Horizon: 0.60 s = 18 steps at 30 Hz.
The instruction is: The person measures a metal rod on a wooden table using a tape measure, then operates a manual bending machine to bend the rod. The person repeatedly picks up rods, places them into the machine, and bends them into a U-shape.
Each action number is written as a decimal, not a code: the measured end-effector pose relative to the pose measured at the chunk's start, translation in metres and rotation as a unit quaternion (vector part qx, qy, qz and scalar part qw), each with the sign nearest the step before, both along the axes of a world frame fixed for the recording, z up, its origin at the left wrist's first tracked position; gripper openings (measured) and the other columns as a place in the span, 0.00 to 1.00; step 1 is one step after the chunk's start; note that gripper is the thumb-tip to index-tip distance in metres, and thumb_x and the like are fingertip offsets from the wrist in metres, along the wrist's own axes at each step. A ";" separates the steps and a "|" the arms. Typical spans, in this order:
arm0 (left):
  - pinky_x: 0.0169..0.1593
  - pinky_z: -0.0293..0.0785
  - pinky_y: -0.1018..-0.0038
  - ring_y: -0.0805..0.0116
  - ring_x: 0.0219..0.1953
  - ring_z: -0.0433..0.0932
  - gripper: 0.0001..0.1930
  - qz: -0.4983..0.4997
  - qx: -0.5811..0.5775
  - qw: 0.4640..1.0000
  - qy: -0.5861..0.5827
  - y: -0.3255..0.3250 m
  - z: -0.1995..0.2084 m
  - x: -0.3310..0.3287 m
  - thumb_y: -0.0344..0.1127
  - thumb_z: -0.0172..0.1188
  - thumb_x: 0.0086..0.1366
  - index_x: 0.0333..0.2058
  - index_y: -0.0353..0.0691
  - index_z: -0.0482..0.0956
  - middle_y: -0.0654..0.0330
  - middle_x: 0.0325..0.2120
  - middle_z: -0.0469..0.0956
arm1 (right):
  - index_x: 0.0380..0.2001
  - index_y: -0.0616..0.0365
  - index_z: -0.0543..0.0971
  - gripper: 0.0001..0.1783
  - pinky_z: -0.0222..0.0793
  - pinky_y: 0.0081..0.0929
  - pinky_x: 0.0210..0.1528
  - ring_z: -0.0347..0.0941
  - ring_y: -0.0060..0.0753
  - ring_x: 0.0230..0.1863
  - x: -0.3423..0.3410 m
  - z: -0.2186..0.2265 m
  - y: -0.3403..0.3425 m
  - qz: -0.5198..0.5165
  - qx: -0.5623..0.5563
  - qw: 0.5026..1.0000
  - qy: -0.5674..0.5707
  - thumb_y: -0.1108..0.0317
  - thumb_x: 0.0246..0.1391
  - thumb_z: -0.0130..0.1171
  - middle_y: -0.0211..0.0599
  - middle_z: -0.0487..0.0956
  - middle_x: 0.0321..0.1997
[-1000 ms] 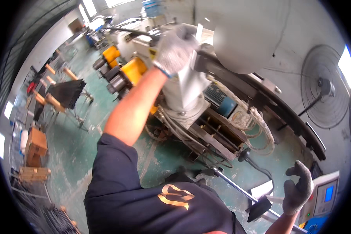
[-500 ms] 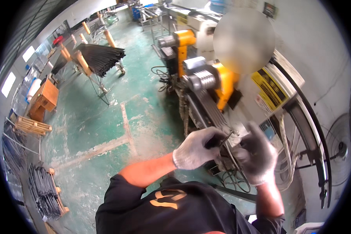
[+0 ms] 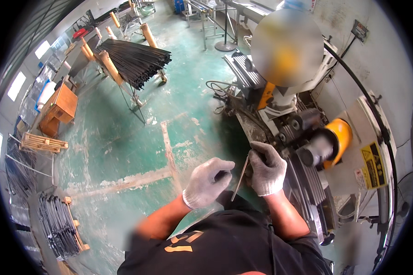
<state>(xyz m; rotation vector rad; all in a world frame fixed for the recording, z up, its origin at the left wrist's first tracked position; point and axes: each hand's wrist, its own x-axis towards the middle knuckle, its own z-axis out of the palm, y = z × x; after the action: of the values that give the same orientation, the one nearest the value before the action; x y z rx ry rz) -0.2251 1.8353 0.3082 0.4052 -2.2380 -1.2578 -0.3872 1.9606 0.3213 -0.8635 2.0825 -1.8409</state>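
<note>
Both of my hands wear whitish work gloves with darkened fingers and palms. My right hand (image 3: pixel 267 169) is closed on a thin metal rod (image 3: pixel 240 181), which slants down toward my body between the two hands. Left of the rod, my left hand (image 3: pixel 209 182) is loosely curled, thumb and forefinger apart, with nothing visible in it. Its lower fingers are partly hidden. Beside my right hand stands a machine with a yellow-orange guard (image 3: pixel 340 137), a grey cylinder (image 3: pixel 315 150) and ribbed metal bars (image 3: pixel 313 176).
A second machine section with metal profiles (image 3: pixel 243 71) lies ahead, partly behind a blurred disc. Black bars rest on a rack (image 3: pixel 110 66) at the far left. A wooden cabinet (image 3: pixel 59 112), a pallet (image 3: pixel 43 142) and bundled dark parts (image 3: pixel 57 224) line the left side.
My view has turned, so the machine lies farther right. My hands have come away from the ribbed bars toward my body and moved apart, with the rod in my right hand.
</note>
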 end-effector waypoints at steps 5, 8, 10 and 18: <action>0.51 0.83 0.54 0.44 0.49 0.84 0.24 -0.079 -0.204 0.975 0.029 -0.135 -0.035 -0.048 0.26 0.75 0.58 0.54 0.41 0.82 0.50 0.50 0.84 | 0.51 0.64 0.88 0.12 0.75 0.20 0.31 0.77 0.15 0.29 -0.039 -0.034 -0.141 0.004 -0.044 0.976 -0.212 0.74 0.68 0.63 0.29 0.86 0.34; 0.53 0.82 0.55 0.43 0.50 0.83 0.24 -0.050 -0.218 0.974 0.042 -0.212 -0.018 -0.081 0.27 0.73 0.60 0.56 0.39 0.81 0.48 0.51 0.84 | 0.51 0.64 0.87 0.12 0.72 0.21 0.27 0.76 0.17 0.26 -0.072 -0.051 -0.237 0.023 0.000 0.960 -0.280 0.73 0.67 0.63 0.30 0.84 0.31; 0.52 0.83 0.55 0.42 0.48 0.84 0.22 -0.012 -0.211 0.974 0.084 -0.272 -0.005 -0.105 0.26 0.73 0.60 0.54 0.39 0.82 0.46 0.51 0.84 | 0.52 0.63 0.87 0.14 0.72 0.20 0.26 0.76 0.17 0.26 -0.088 -0.044 -0.302 0.043 -0.003 0.955 -0.293 0.71 0.68 0.62 0.31 0.84 0.30; 0.48 0.83 0.69 0.68 0.43 0.85 0.05 0.089 0.252 0.947 0.180 -0.498 -0.020 -0.144 0.27 0.62 0.79 0.49 0.34 0.83 0.53 0.45 0.85 | 0.55 0.64 0.86 0.16 0.75 0.21 0.31 0.79 0.17 0.30 -0.129 -0.023 -0.524 0.112 0.021 0.962 -0.250 0.67 0.69 0.69 0.30 0.85 0.34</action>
<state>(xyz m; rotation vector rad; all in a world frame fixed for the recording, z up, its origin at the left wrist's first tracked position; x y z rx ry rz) -0.3694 1.3371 0.2879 0.5027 -1.5282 -1.6495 -0.5167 1.4368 0.2985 -0.5225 1.6330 -1.6715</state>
